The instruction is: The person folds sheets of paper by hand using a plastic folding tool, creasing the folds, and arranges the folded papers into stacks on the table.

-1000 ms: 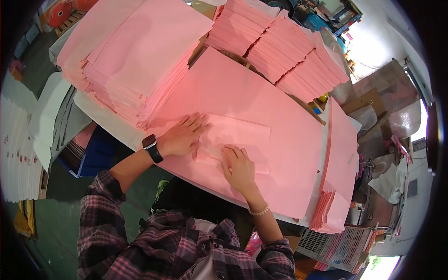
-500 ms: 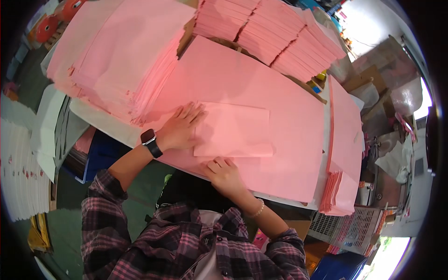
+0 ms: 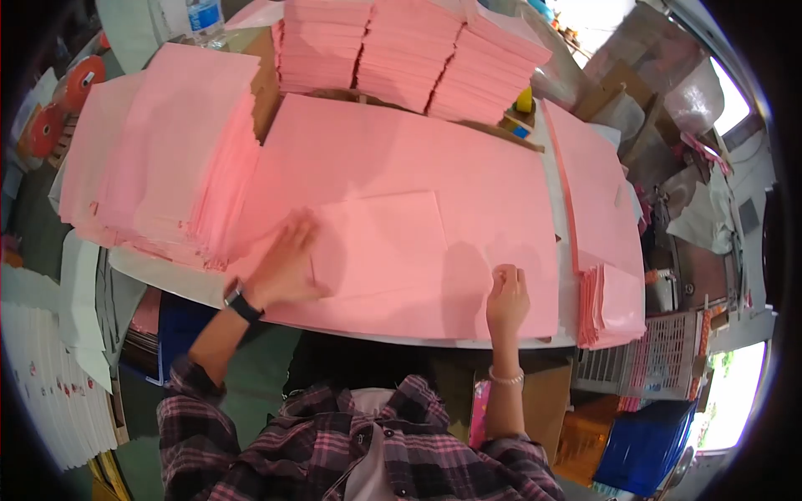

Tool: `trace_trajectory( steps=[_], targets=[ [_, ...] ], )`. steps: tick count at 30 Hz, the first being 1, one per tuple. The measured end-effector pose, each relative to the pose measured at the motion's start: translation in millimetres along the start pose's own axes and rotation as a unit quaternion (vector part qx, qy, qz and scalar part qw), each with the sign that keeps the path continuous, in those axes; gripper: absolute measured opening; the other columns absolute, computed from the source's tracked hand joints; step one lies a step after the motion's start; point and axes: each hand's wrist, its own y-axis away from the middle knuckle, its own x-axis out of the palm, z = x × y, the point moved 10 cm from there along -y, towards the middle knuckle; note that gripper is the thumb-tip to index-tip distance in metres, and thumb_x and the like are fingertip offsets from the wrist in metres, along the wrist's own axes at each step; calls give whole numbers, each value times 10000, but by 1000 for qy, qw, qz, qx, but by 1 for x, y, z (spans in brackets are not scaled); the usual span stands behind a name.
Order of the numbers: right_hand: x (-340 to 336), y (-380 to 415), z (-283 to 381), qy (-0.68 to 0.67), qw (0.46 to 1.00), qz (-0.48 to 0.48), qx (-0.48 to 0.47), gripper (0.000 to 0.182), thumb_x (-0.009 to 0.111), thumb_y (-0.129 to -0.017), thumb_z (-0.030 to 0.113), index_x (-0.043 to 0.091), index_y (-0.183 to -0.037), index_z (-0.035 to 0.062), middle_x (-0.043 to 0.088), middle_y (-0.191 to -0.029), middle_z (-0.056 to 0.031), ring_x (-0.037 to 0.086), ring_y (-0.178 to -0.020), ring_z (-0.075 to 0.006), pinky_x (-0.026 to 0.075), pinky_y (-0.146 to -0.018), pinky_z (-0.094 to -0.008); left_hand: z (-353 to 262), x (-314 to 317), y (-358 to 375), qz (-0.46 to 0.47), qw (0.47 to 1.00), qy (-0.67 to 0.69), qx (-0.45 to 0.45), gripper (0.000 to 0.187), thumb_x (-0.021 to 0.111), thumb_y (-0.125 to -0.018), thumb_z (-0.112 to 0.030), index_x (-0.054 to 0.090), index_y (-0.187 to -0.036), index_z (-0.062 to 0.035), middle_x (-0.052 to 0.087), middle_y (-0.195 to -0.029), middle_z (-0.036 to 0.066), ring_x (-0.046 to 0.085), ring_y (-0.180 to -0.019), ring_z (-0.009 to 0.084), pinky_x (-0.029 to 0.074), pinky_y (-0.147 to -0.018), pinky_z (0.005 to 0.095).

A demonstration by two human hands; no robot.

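Note:
A folded pink paper sheet (image 3: 380, 238) lies on a large flat pink sheet (image 3: 493, 200) that covers the table in front of me. My left hand (image 3: 284, 263), with a dark watch at the wrist, is at the left edge of the folded paper. Its fingers and thumb are spread and slightly blurred. My right hand (image 3: 508, 296), wearing a beaded bracelet, is over the large sheet, apart from the folded paper and to its right. Its fingers are curled closed; anything inside them is hidden.
Tall pink paper stacks stand at the left (image 3: 171, 142) and back (image 3: 401, 58). More pink sheets (image 3: 593, 192) lie along the right side, with a small folded pile (image 3: 614, 305) on them. A water bottle (image 3: 205, 18) stands behind the left stack. A grey crate (image 3: 639, 355) is lower right.
My right hand has moved right, away from the folded paper's near edge. My left hand has shifted slightly at the left edge. The camera view has turned, moving the whole scene.

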Motion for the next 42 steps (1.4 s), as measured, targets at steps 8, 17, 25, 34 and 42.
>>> trace_trajectory(
  steps=[8, 17, 25, 34, 42],
  targets=[
    [47, 14, 118, 8, 909, 268, -319, 261, 600, -883, 196, 570, -1100, 55, 607, -918, -100, 648, -736, -301, 522, -586, -387, -103, 80, 62, 147, 604, 745, -241, 297, 507, -1008, -213, 534, -1204, 9, 583, -1249, 122, 602, -1111, 215, 466, -1006, 331],
    [43, 62, 210, -201, 849, 365, -324, 270, 604, -898, 175, 566, -1133, 46, 640, -727, -97, 604, -558, -164, 481, -490, -299, -33, 86, 72, -57, 600, 752, -268, 295, 534, -981, -186, 555, -1202, 8, 617, -1126, 100, 592, -1028, 164, 482, -908, 301],
    [-99, -34, 220, -787, 546, 259, -127, 494, 526, -961, 397, 419, -1271, 27, 612, -968, -48, 448, -464, -73, 310, -438, -193, -17, -162, 89, -186, 941, 261, -110, 159, 582, -871, -103, 645, -989, -17, 577, -727, 6, 495, -616, 93, 410, -554, 293],
    [-248, -50, 305, -824, 311, 260, -396, 504, 474, -991, 366, 275, -1313, 34, 634, -1076, -73, 465, -395, -102, 285, -338, -224, 84, -333, 47, -327, 926, -96, -162, 354, 600, -848, -76, 563, -1174, 58, 648, -1062, 253, 631, -979, 386, 487, -863, 416],
    [-270, -14, 305, -789, 281, 279, -470, 478, 463, -997, 370, 282, -1296, 44, 630, -1023, -63, 463, -395, -105, 285, -339, -230, 108, -308, 35, -361, 877, -239, -209, 441, 597, -848, -54, 485, -1267, 27, 587, -1154, 239, 570, -1041, 408, 467, -872, 441]
  ],
)
